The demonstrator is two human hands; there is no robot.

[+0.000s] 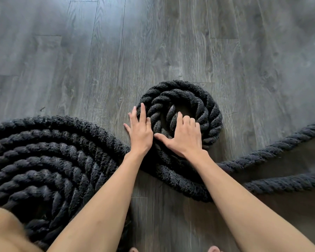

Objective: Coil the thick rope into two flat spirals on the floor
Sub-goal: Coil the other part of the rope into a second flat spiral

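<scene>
A thick black twisted rope lies on the grey wood floor. A large flat spiral (49, 160) of several turns fills the lower left. A smaller, tighter spiral (195, 99) sits in the middle. My left hand (141, 130) rests flat on the small spiral's left edge, fingers spread, some touching the floor. My right hand (185, 137) presses on the coil's inner turns with fingers curled over the rope near its centre. Loose rope (273, 151) runs off from this coil to the right edge.
Grey wood planks (116, 42) stretch away ahead and to both sides. Two strands of loose rope cross the floor at the right. My knee (5, 231) shows at the bottom left and toes at the bottom edge.
</scene>
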